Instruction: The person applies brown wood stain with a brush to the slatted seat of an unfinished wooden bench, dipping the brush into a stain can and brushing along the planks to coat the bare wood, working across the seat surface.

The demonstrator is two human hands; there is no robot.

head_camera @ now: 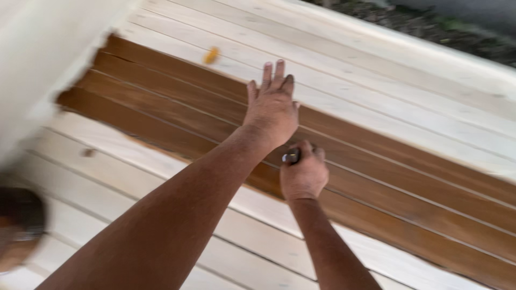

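Two hands work over pale wooden planks (376,70) crossed by a brown stained band (172,96). Left hand (271,107) lies flat, fingers spread, on the stain. Right hand (303,174), just beside it, is clenched around a small dark tool (291,157), too hidden to identify.

The left hand (271,107) lies flat, fingers spread, on the brown stained boards (177,102). Just beside it, the right hand (303,173) is closed around a small brush (291,157) touching the stained strip. Pale unstained planks (376,70) lie on both sides.
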